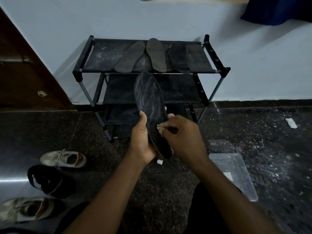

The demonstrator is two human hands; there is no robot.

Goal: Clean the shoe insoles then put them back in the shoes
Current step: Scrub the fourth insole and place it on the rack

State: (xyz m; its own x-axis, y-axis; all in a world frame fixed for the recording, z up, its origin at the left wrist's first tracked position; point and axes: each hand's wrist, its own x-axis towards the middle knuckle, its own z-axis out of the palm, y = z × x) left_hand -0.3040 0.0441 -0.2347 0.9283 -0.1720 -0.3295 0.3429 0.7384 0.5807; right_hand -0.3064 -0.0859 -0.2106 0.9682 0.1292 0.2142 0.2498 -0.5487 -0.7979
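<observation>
Dusty insole (pixel 150 102) upright at centre | left hand (pixel 141 139) grips its lower part | right hand (pixel 184 137) pinches pale wad (pixel 159 127) against it | clear tub (pixel 244 174) near right, contents indistinct | shoes (pixel 64 159) near left

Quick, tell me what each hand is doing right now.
Left hand: holding the dusty black insole by its lower half.
Right hand: fingers curled, pinching a small pale wad against the insole; what the wad is cannot be told.

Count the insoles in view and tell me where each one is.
4. Held insole in the left hand, the right hand pinching a pale wad against it. On the rack's top shelf: left insole, middle insole, right insole. More may hide beneath these.
</observation>
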